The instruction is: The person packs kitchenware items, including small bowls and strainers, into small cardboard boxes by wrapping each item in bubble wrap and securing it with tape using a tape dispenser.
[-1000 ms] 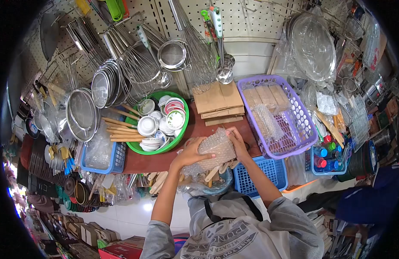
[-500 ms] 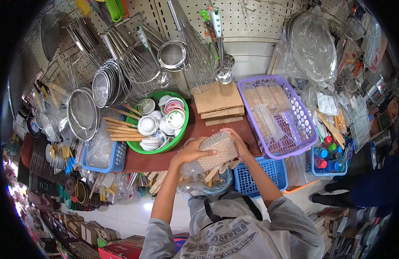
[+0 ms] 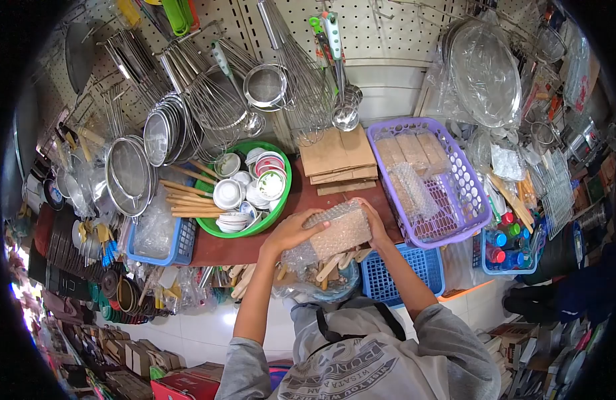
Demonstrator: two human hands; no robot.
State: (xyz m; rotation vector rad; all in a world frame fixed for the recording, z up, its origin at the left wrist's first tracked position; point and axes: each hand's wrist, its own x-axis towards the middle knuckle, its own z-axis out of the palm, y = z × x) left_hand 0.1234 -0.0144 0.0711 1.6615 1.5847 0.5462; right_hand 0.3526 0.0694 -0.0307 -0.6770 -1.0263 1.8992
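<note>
Between my two hands is a small brown cardboard box wrapped in bubble wrap [image 3: 343, 233], held over the front edge of the brown table [image 3: 215, 252]. My left hand [image 3: 296, 231] is closed on its left end, thumb across the top, with loose bubble wrap hanging below. At the other end, my right hand [image 3: 376, 225] grips the right side; some of its fingers are hidden behind the box. Just beyond lie stacked flat brown cardboard pieces [image 3: 338, 155]. A purple basket [image 3: 463, 232] to the right holds several similar wrapped boxes [image 3: 415, 152].
A green basin [image 3: 287, 177] with small bowls stands left, beside wooden-handled tools [image 3: 188, 200]. Below the table edge are a blue basket [image 3: 401, 270] and wooden handles [image 3: 331, 265]. Whisks [image 3: 308, 87] and strainers [image 3: 129, 175] hang overhead. Another person's dark-clothed legs [image 3: 535, 301] show at right.
The wrapped box has turned slightly in my hands and moved a little to the right, showing more of its brown face. The other person's legs have shifted right.
</note>
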